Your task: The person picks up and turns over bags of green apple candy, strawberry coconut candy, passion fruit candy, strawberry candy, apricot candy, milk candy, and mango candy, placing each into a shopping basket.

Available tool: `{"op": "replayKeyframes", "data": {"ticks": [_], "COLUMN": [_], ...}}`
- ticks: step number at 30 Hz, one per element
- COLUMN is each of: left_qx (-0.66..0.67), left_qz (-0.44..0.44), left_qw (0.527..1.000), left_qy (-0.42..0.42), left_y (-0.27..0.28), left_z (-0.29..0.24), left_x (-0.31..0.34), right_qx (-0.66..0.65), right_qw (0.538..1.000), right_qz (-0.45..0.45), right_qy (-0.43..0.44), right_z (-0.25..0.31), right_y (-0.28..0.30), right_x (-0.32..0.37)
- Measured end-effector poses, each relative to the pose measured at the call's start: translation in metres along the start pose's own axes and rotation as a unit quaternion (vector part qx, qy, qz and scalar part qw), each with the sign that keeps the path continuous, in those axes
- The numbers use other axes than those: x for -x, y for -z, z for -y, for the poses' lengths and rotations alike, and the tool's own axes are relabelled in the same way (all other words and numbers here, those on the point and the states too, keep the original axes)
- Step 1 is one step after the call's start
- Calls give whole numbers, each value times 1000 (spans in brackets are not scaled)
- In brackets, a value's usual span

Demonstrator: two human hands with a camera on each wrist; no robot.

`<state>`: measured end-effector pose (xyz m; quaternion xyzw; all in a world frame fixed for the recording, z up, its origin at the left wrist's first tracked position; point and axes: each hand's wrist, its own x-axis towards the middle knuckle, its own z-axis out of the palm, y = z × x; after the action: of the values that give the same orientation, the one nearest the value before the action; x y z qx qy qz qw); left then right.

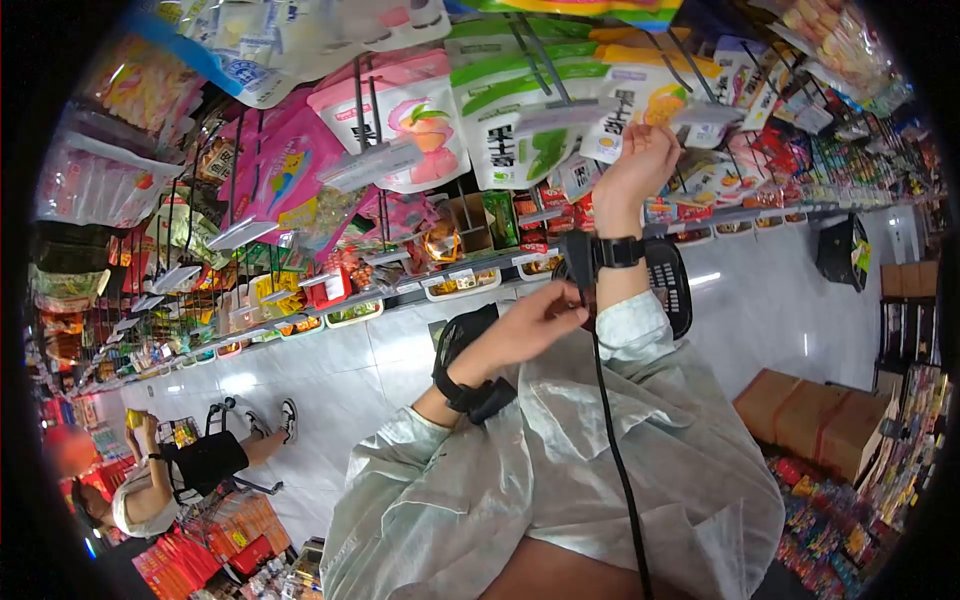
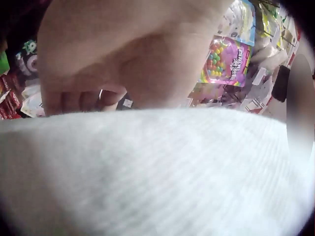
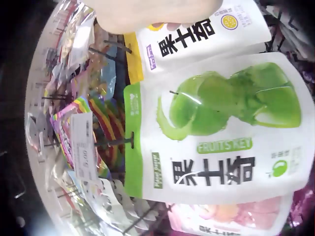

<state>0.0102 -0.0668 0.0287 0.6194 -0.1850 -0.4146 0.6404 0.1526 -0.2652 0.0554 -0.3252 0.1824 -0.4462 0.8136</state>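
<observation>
My right hand [image 1: 640, 165] reaches up to the hanging snack bags, its fingers in front of a white and yellow gummy candy bag [image 1: 610, 135]. In the right wrist view the right hand [image 3: 157, 12] overlaps this candy bag [image 3: 197, 42], fingertips at its surface. Beside it hangs a green apple gummy bag [image 3: 221, 128], with a pink peach one [image 1: 405, 130] farther left. My left hand [image 1: 530, 325] is low by my body, fingers bent, close below the right wrist's black camera [image 1: 578, 260]. I cannot tell whether it holds anything.
Metal hooks and price tags [image 1: 370, 165] stick out from the rack. Behind my arms is a black shopping basket [image 1: 668, 285]. A black cable [image 1: 615, 450] runs down my front. Cardboard boxes [image 1: 810, 420] stand at right; another person [image 1: 150, 490] is at lower left.
</observation>
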Motion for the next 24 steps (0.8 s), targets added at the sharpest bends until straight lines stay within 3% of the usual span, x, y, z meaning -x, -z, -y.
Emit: {"op": "replayKeyframes", "data": {"ticks": [2,4,7,11,15,18,22,24], "left_qx": [-5,7,47,31,-21,-19,3,-24], "left_qz": [-22,-57,-129,-304,-411,-400,-372,-386], "left_qw": [1000,998,990,946,897,906,920,916], "left_qy": [5,2,-34,-107,-159,-142,-124,-108], "left_y": [-1,4,23,48,63,67,59,48], "left_z": [-1,0,4,-18,-32,-38,-41,-39], "left_x": [2,0,1,-3,-20,-28,-33,-28], "right_qx": [103,248,273,354,252,328,266,291], "right_qw": [989,949,926,873,865,824,849,840], "right_qz": [104,154,233,331,428,452,452,455], "right_qy": [28,119,121,-47,-73,-101,-61,-57], "right_z": [-13,-13,-7,-14,-10,-8,16,29], "right_y": [4,1,4,34,33,47,47,51], "right_x": [-3,6,8,-11,-5,-3,10,11]}}
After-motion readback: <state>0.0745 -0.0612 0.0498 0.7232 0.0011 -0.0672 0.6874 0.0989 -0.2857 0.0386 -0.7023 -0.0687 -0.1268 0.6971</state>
